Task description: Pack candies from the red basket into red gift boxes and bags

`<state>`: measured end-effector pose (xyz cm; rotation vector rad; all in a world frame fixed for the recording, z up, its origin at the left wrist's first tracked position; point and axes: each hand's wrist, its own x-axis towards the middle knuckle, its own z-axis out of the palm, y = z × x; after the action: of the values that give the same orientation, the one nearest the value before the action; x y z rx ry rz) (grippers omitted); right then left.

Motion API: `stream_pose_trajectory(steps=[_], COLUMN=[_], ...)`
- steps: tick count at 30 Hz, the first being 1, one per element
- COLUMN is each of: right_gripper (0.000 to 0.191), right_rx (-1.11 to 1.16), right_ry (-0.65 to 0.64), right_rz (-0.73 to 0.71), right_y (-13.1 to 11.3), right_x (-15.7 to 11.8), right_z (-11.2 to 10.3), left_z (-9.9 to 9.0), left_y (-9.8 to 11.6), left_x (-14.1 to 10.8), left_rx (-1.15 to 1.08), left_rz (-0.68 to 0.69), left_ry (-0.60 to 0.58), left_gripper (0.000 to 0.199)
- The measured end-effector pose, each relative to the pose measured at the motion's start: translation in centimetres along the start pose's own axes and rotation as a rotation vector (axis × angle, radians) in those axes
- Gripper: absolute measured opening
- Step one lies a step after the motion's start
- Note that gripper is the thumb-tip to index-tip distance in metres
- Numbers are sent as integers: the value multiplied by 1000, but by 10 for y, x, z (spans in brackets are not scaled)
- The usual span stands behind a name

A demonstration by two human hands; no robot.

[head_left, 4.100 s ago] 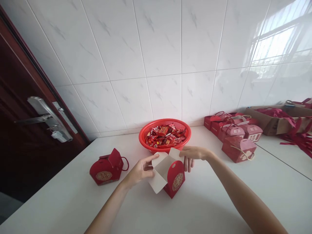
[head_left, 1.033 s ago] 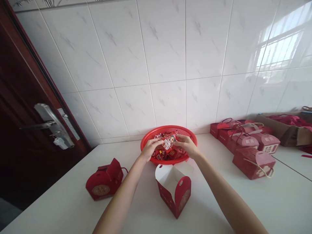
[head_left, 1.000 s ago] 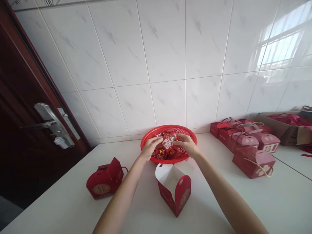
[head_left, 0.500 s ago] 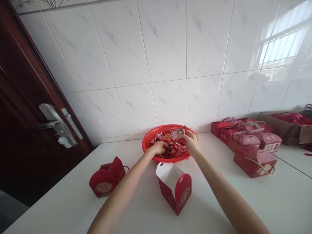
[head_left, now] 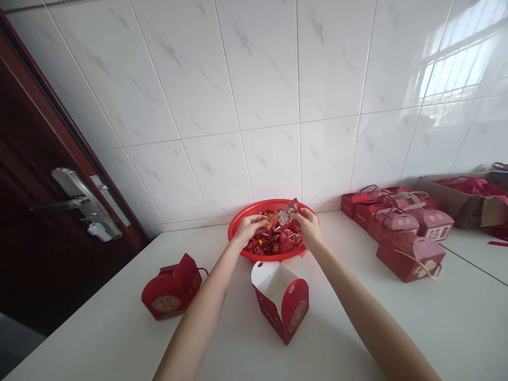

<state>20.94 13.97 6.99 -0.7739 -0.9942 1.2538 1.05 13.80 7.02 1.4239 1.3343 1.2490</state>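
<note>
A red plastic basket (head_left: 278, 258) full of small red wrapped packets (head_left: 278, 242) stands near the wall. Over its right side, my right hand (head_left: 308, 225) pinches a red packet with a pale patch (head_left: 286, 214). My left hand (head_left: 250, 228), above the basket's left side, has its fingers closed on another red packet (head_left: 271, 219). In front of the basket stands an open red box (head_left: 272, 312) with a white inside; the part of its inside that shows holds nothing.
Another red box (head_left: 170, 293) with its flaps partly up stands at the left. Several closed red gift boxes (head_left: 410, 256) with cord handles are at the right, beside a cardboard carton (head_left: 472, 209) holding red material. A door handle (head_left: 85, 201) shows at far left.
My left hand has risen out of the packets and now holds one. My right hand still has its packet, now more tilted. The view has shifted slightly.
</note>
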Motion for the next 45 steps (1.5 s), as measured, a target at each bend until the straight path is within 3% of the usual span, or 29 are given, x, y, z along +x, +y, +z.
stream_pose_trajectory(steps=[10,15,23,29,33,36,38,41,45], right_gripper=[32,22,17,31,33,30,29,29,30], right_rx=[-258,-467,-506,-364,-321,-311,-308,-303,-303], right_ry=[15,-202,-388,-40,20,28,33,59,76], right_rz=[-169,-210,-192,-177,-170,-174,-177,-187,-193], right_y=[7,4,-1,6,9,8,8,8,9], right_x=[-3,-6,-10,-4,-2,-3,-3,-3,-2], right_z=[-2,-1,2,-1,-3,-3,-3,-3,-3], left_z=[6,11,13,12,17,19,18,14,8], left_y=[14,17,16,11,9,9,9,10,8], left_x=[-14,-17,-17,-12,-11,-12,-12,-12,-10], left_rx=[-126,-83,66,152,274,320,310,219,57], left_rz=[124,229,301,235,127,77,77,119,163], left_ry=[32,36,-31,-118,-330,-392,-368,-239,-6], left_gripper=[44,35,28,29,30,30,22,13,32])
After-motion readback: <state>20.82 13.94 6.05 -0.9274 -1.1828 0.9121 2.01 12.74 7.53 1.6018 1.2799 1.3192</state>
